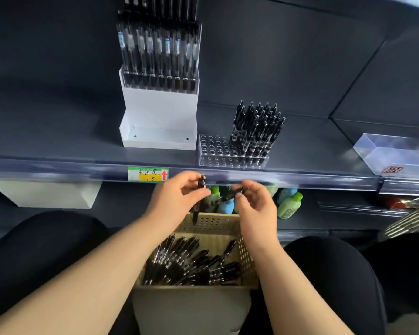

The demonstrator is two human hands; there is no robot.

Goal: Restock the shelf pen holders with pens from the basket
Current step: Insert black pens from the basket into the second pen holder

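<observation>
Black pens, one per hand: left hand [177, 197] pinches an upright pen [196, 212], right hand [257, 209] pinches a slanted pen [230, 195], both grips closed on barrels above the basket [213, 223]. Risk: clear holder [211, 147] on the shelf [58, 141] has small holes; a tilted tip could miss or knock the packed pens [257, 131] alongside.

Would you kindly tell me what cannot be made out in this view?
Head view only:
White pen holder: its pens cut off by the top edge.
Bottles: partly hidden by the right hand and shelf lip.
Clear tray: cut by the right edge, contents blurred.
Red tray label: too blurred to read.
</observation>
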